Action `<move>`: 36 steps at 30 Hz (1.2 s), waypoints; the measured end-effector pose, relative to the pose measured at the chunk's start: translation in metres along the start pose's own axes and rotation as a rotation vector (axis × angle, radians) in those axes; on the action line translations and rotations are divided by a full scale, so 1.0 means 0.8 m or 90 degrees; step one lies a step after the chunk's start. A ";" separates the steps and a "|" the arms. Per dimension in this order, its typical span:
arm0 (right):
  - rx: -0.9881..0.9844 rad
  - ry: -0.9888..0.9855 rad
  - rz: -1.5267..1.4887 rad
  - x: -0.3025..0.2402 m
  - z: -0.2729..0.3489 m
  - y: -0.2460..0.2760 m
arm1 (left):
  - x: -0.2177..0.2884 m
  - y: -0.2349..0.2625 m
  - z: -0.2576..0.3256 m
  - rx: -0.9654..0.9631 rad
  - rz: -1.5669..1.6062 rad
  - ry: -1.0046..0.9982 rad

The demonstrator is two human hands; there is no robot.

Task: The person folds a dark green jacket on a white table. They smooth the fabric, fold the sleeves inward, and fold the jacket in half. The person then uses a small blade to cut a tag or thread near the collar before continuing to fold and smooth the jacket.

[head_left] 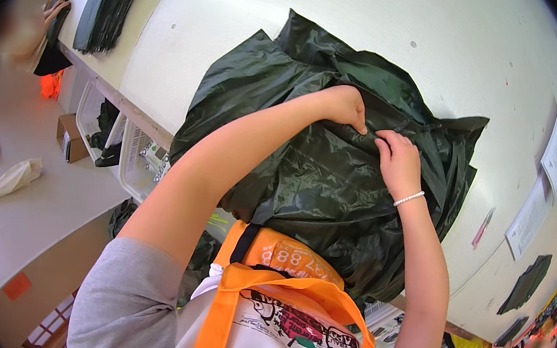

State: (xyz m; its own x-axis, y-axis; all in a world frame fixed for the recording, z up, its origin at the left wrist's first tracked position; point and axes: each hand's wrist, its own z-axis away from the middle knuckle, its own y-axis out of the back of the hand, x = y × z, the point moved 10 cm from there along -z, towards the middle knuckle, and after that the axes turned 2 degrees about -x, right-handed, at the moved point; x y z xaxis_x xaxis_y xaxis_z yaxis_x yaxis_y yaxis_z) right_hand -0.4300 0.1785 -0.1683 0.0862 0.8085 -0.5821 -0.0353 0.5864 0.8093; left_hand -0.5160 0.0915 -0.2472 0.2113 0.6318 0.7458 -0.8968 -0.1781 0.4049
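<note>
Orange apron, worn by the person, nearest item; its bib meets the fabric's near edge.

Counter: pale, broad, dotted with small round fixings.

Dark green fabric: one glossy, crumpled spread, mid-counter, its near part spilling over the front edge. Risk: the overhanging weight could drag the spread towards the person, should the hold slacken.

White crate: below the counter's edge, left.

Dark stack: flat layered pieces, far left.

Paper sheets: right side.

Left hand: thumb and forefinger pinched together on a fold of the fabric.

Right hand: fingers curled nearly closed, apparently gripping the same fold, just beside the left. Risk: slick material could slip from either pinch, or loose layers get caught up together.

Pink pen-like tool: right, apart from the fabric.

White beaded bracelet: right wrist.
</note>
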 end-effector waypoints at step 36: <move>0.050 -0.157 0.117 0.052 -0.089 0.028 | 0.058 0.085 -0.011 0.324 -0.188 -0.040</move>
State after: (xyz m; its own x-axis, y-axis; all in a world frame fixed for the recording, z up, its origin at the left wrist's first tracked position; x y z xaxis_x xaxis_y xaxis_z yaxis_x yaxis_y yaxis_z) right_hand -0.4982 0.2289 -0.1804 0.3243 0.8585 -0.3973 0.0040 0.4188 0.9081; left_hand -0.5705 0.1153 -0.1893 0.4607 0.6665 0.5861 -0.5000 -0.3507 0.7919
